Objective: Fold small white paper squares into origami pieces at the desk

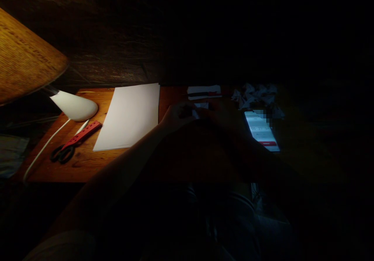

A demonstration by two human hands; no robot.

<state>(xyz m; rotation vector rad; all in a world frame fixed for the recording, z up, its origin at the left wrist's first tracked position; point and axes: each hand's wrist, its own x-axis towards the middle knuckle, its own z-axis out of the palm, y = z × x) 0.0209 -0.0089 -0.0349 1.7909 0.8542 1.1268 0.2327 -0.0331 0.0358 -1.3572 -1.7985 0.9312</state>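
Observation:
A small piece of white paper is between my two hands, low over the middle of the wooden table. My left hand is closed on its left side, with thumb and fingers curled in. From the right, my right hand meets the same paper with bent fingers. Deep shadow covers most of that hand, so its finger detail is faint. Just beyond the hands lie some white paper slips with a dark, pen-like object across them.
A stack of white sheets lies left of my hands. Scissors with a red sheath or cover rest near the lamp. To the right is a lit phone, with several crumpled or folded papers behind it.

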